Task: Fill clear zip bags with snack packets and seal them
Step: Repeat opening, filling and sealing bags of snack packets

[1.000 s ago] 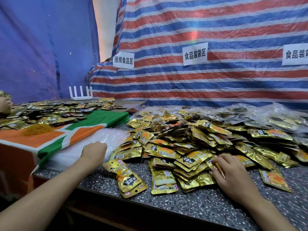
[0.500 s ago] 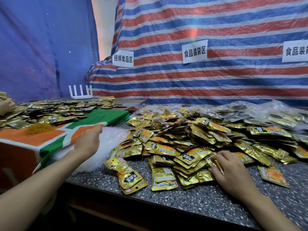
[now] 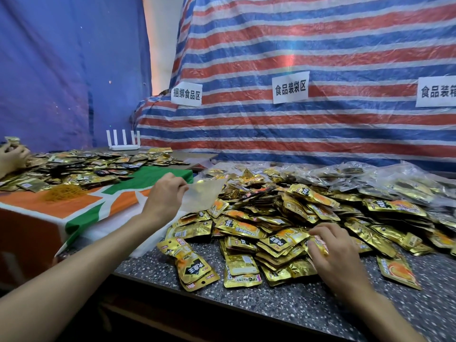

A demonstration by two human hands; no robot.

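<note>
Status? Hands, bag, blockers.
Left hand holds bag, raised, empty. Right hand pinches packet at pile edge. Only pile between hands.

Person's left hand (image 3: 165,196) and right hand (image 3: 333,253): both bare, on bare forearms (image 3: 81,272) at lower left and lower right of frame.

Paper signs on the striped tarp (image 3: 320,45): 捆绑食品区 (image 3: 186,94) above the left hand (image 3: 164,197) fingers (image 3: 181,185), 食品装袋区 (image 3: 290,88) above the right hand (image 3: 338,253) fingers (image 3: 320,229), cut-off 食品装箱 (image 3: 438,91) farther right.

Clear zip bag (image 3: 202,196) aloft, tilted, over left edge of loose heap of gold snack packets (image 3: 296,218) on speckled counter (image 3: 308,301).
</note>
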